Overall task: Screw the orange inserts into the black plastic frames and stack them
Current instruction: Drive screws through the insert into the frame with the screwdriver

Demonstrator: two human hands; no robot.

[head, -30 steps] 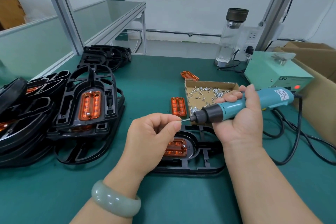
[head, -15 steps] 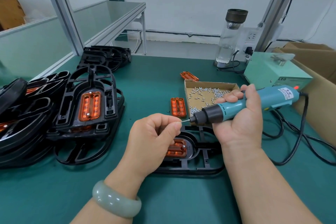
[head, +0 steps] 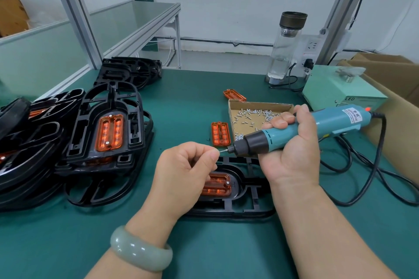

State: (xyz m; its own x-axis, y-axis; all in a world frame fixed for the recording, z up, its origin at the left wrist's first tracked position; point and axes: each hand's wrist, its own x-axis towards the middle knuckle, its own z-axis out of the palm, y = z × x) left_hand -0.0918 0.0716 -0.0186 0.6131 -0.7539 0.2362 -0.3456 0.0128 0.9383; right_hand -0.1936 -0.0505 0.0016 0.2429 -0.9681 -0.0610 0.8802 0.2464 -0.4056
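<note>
- Orange insert [head: 218, 184] sits in the black frame [head: 247, 190], which lies flat on the desk [head: 192, 97] just nearer me than the screw box [head: 260, 104]. One screw head shows at the insert's right end.
- It looks like thin, clear moulded plastic: light, stiff and smooth. I judge it could crack if a screw is overdriven, so I would handle it by its long edges.
- The frame is open and ribbed, so probably light and rigid with a little spring. Its outer rail is the safest hold for lifting it to the stack [head: 108, 129], well left of the screw box.
- On my left hand [head: 183, 176], thumb and forefinger press together, pinching something tiny at the driver's tip. It is probably a screw, but too small to be sure. The other fingers are curled in.
- My right hand [head: 292, 156] has its fingers wrapped round the screwdriver [head: 294, 130], which is held above the frame with its nose pointing left.
- My left hand covers the insert's left half, so I cannot see the second screw hole, and my right wrist hides part of the frame.
- The stack runs off the picture's left edge, so I cannot count it.
</note>
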